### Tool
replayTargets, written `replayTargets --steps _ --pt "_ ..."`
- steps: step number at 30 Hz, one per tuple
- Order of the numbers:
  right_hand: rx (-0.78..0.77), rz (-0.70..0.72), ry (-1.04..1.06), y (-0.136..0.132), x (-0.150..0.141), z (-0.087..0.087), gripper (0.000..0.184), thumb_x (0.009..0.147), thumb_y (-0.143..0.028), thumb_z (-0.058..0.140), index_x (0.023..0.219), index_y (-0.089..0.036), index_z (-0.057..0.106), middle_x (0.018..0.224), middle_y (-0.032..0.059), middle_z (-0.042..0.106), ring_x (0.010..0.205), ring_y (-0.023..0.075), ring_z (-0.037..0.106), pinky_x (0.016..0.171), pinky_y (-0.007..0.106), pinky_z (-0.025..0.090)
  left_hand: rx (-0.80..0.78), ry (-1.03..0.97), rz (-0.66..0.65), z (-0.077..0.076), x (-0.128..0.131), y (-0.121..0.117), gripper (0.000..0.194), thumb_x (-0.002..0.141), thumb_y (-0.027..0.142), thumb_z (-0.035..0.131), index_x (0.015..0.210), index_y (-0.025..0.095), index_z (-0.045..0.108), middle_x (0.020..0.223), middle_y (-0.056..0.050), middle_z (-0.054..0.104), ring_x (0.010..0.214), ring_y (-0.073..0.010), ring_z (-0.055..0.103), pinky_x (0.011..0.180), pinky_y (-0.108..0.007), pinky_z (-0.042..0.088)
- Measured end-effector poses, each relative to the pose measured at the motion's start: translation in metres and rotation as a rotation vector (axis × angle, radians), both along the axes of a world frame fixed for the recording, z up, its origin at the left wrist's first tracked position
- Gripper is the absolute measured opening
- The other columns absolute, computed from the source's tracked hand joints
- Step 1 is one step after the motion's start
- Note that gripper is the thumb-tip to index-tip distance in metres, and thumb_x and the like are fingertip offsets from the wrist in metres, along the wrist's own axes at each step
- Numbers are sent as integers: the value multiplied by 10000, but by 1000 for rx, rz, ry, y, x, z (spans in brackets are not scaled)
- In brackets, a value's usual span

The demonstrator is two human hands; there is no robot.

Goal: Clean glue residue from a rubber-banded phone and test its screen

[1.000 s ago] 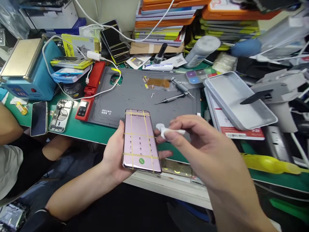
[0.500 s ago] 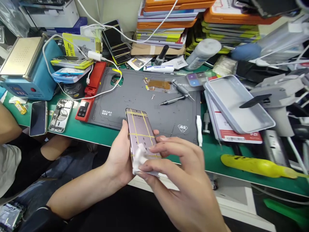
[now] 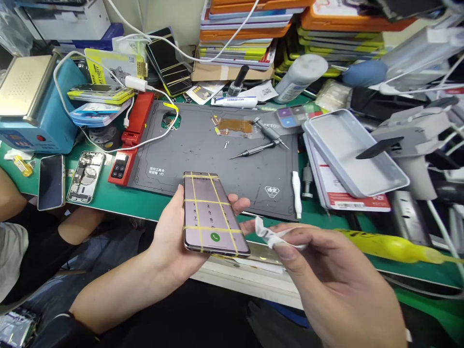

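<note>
Lifted away to four o'clock, the tissue (image 3: 270,238), pinched in my right hand (image 3: 337,270), leaves uncovered the phone (image 3: 205,216) my left hand (image 3: 168,234) cradles, fingers spread.

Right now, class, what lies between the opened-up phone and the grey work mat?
In the head view, a red device lies between the opened-up phone and grey work mat, with a small pale scrap beside its button panel.

The left hand (image 3: 177,232) is palm up, fingers curled, its forearm angling in from the near left; the right hand (image 3: 326,270) pinches thumb to fingers, its wrist apparently bent slightly.
</note>
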State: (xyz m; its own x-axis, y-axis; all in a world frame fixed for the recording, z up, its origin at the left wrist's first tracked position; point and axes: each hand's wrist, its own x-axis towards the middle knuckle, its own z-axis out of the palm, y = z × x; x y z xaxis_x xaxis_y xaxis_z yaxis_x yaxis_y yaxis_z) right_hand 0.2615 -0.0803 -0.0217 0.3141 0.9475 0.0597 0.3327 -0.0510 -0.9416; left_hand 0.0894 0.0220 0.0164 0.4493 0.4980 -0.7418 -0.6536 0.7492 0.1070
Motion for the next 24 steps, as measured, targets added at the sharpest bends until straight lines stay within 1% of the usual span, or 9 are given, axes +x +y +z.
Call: replayTargets --steps 3,7,9,11,14,18,21,24 --pt "70 -10 20 3 -8 7 62 982 -218 729 994 -249 677 952 -15 681 933 100 688 838 166 580 -31 11 -6 4 0 3 569 1056 452 265 1017 107 715 1024 -159 770 885 -242 787 705 -364 666" --pt "131 27 38 7 -15 12 107 975 -151 711 1005 -239 659 947 -12 666 931 92 680 845 147 587 -63 8 22 7 2 4 571 1059 430 242 971 106 704 974 -139 768 869 -231 790 778 -412 684" --pt "144 57 29 7 -18 13 116 982 -141 697 1018 -242 655 951 -14 663 935 88 674 846 144 583 -76 22 30 7 4 4 569 1058 428 241 965 111 704 956 -139 768 861 -228 789 798 -416 679" --pt "144 85 19 7 -20 14 128 990 -137 686 1042 -250 656 965 -16 662 948 84 666 854 142 574 -90 27 34 7 5 4 557 1058 426 255 959 117 708 946 -133 771 865 -226 789 837 -421 671" --pt "134 117 -14 7 -22 15 132 1004 -144 675 1069 -259 663 983 -20 661 977 77 651 870 135 547 -102 26 14 6 5 5 586 1061 437 242 954 117 720 967 -136 784 889 -221 790 940 -449 649" --pt "135 153 -39 9 -25 16 115 1022 -158 653 1075 -259 655 984 -19 658 991 82 636 861 151 526 -85 23 -42 4 4 5 616 1060 454 229 967 115 734 1015 -144 802 902 -219 791 1053 -479 611" --pt "140 159 -35 11 -27 16 114 1027 -162 649 1078 -263 651 979 -17 654 977 92 631 835 171 526 -76 54 -30 4 5 4 595 1059 438 226 975 115 718 993 -139 802 898 -231 794 1071 -504 604" --pt "145 140 -31 13 -29 16 107 1021 -170 663 1071 -264 655 972 -11 655 954 111 640 805 199 537 -71 81 -10 5 6 3 571 1057 445 233 998 122 700 994 -133 801 893 -226 795 1074 -509 605"
